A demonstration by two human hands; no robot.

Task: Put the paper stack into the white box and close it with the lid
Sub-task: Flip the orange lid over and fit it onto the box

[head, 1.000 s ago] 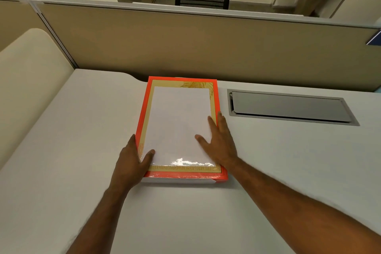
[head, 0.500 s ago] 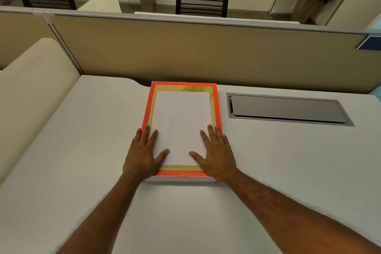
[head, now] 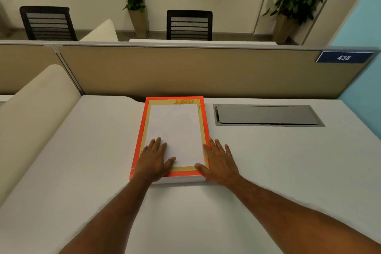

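Head view: white box is sitting on the tabletop, closed, its lid lying flat on top — orange border, tan frame, white centre panel. Paper stack is not showing; cannot tell whether it is inside. Left hand is lying palm down on the lid's near left corner, grip spread flat, fingers pointing away, thumb reaching right onto the white panel, pinching nothing. Right hand is resting palm down at the near right corner, grip also spread; thumb is touching the lid's near edge, inner fingers are sitting along the lid's right border, outer fingers are lying on the tabletop just right of it. Box's white near wall is showing just below both hands. Cable hatch is sitting beyond and right of the right hand, apart from the box. Partition is standing just beyond the box's far end.
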